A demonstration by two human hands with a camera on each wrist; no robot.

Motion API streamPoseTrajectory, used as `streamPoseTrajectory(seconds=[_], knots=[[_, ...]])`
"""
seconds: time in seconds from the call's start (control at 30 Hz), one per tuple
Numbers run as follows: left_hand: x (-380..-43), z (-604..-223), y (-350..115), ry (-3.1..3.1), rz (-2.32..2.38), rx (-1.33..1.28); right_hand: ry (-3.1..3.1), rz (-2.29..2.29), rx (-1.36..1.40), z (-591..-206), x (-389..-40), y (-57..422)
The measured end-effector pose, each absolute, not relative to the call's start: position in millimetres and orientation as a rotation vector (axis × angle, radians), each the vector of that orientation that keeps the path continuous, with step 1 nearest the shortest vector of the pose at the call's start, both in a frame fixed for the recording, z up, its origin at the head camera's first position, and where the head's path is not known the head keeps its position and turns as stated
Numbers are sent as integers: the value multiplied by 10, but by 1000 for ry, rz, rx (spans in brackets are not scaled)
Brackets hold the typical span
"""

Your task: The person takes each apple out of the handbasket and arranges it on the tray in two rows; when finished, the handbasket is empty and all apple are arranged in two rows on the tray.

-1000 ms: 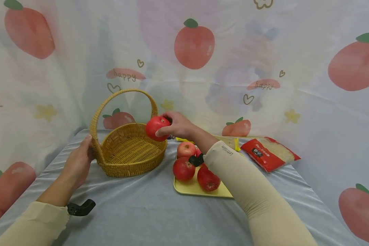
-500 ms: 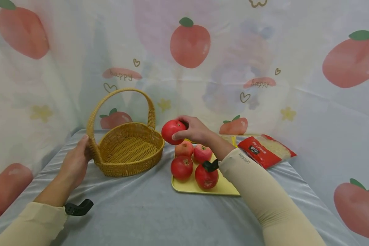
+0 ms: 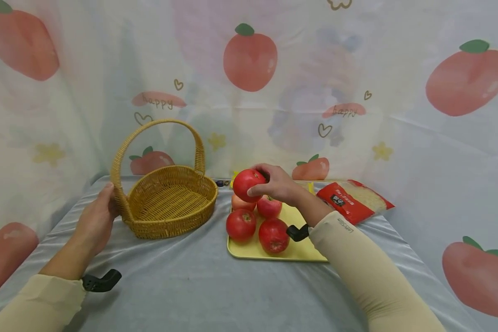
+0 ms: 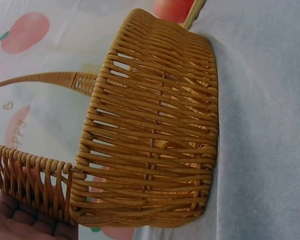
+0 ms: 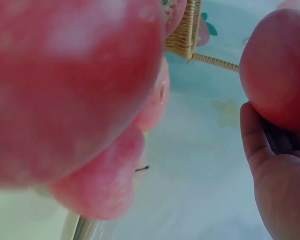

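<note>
A bright red, round fruit hangs above the back left of the yellow tray, with my right hand gripping its right side. In the right wrist view, the thumb presses on its underside. On the tray sit several red fruits; one at the back has a thin stem like an apple. The front left pomegranate shows a crown. My left hand holds the wicker basket at the base of its handle on the left; in the left wrist view its fingers lie behind the handle weave.
Right of the tray lies a red packet with a clear end. Small dark items and something yellow lie behind the tray. A grey cloth covers the table; a printed curtain hangs close behind and along both sides.
My right hand has carried the red fruit right, from the basket's right rim to over the tray. The left hand stays at the basket handle. The view has shifted slightly right.
</note>
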State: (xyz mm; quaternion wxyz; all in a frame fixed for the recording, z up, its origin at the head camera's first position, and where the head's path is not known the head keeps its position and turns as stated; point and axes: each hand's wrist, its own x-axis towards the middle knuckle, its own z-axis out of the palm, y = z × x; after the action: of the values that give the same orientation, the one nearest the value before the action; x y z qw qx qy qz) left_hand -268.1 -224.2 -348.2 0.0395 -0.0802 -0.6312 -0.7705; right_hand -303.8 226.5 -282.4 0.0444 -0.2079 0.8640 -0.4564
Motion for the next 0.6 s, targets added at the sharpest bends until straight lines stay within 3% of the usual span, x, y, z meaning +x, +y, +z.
streamPoseTrajectory(seconds=[0.6], knots=[[-2673,-3499,-2261,-1932,-2366,-243,2760,-1350,-436,-3038,-2801,2845]])
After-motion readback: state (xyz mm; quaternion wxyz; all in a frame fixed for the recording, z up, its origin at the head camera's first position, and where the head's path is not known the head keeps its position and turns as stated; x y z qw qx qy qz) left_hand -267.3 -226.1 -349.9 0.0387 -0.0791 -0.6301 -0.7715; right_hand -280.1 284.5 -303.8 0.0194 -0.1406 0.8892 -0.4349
